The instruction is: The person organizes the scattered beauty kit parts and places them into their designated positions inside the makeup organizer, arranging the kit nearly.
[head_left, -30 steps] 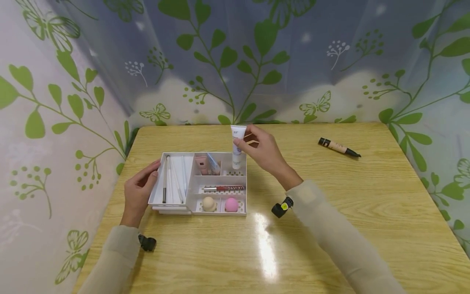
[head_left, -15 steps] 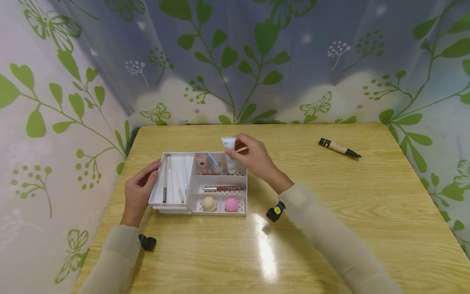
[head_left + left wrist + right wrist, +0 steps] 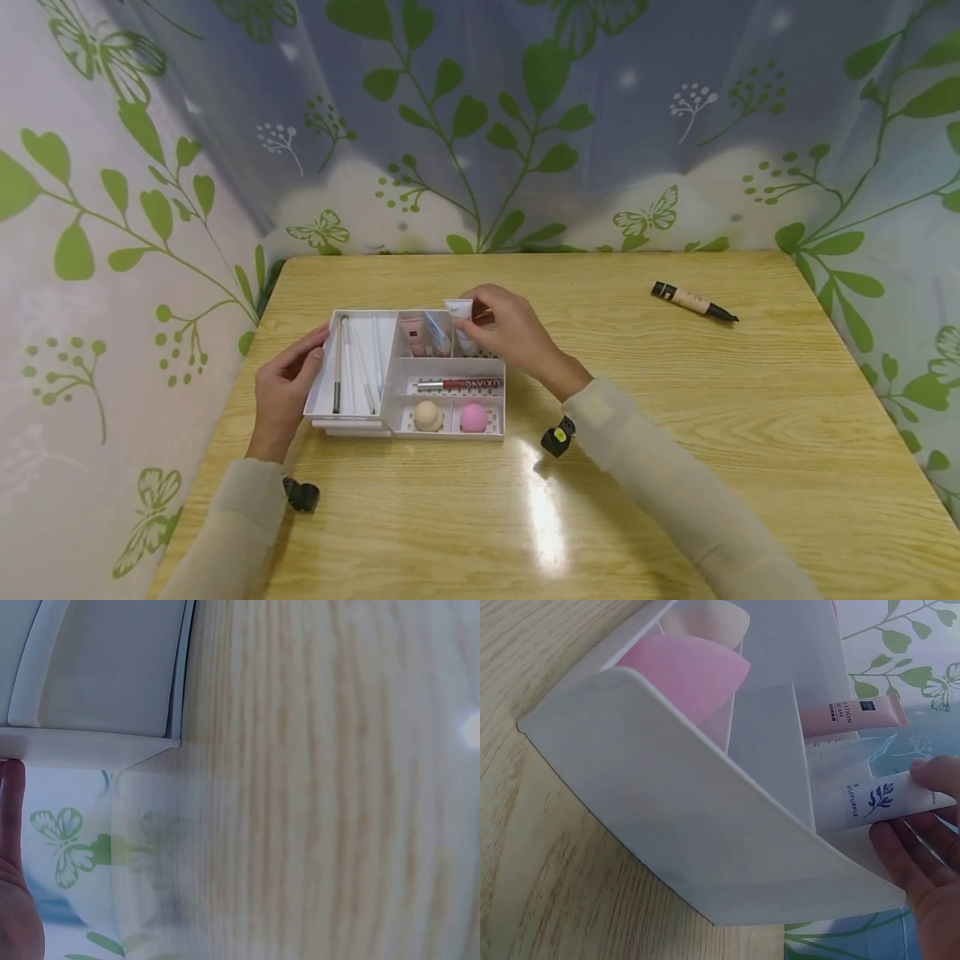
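Note:
A white cosmetics organizer (image 3: pixel 442 365) with compartments stands on the table. My right hand (image 3: pixel 506 329) pinches a white squeeze tube (image 3: pixel 460 312) between thumb and fingers, its lower end down inside the back right compartment. Blue lettering and a plant motif show on the tube in the right wrist view. Beside it, a pink tube (image 3: pixel 412 333) and a pale blue tube (image 3: pixel 437 335) stand in the neighbouring compartment. My left hand (image 3: pixel 285 396) rests against the organizer's left side, with fairly straight fingers. In the left wrist view, a finger (image 3: pixel 11 817) touches the white wall.
Several slim brushes (image 3: pixel 356 367) lie in the organizer's left section. A red lip gloss tube (image 3: pixel 465 384) lies in the middle compartment, above a beige makeup sponge (image 3: pixel 427 416) and a pink makeup sponge (image 3: pixel 682 675). A beige tube with black ends (image 3: pixel 693 302) lies at the table's right.
My right hand has moved down and left, lowering the white squeeze tube into the back right compartment. The left hand and the organizer stay in place.

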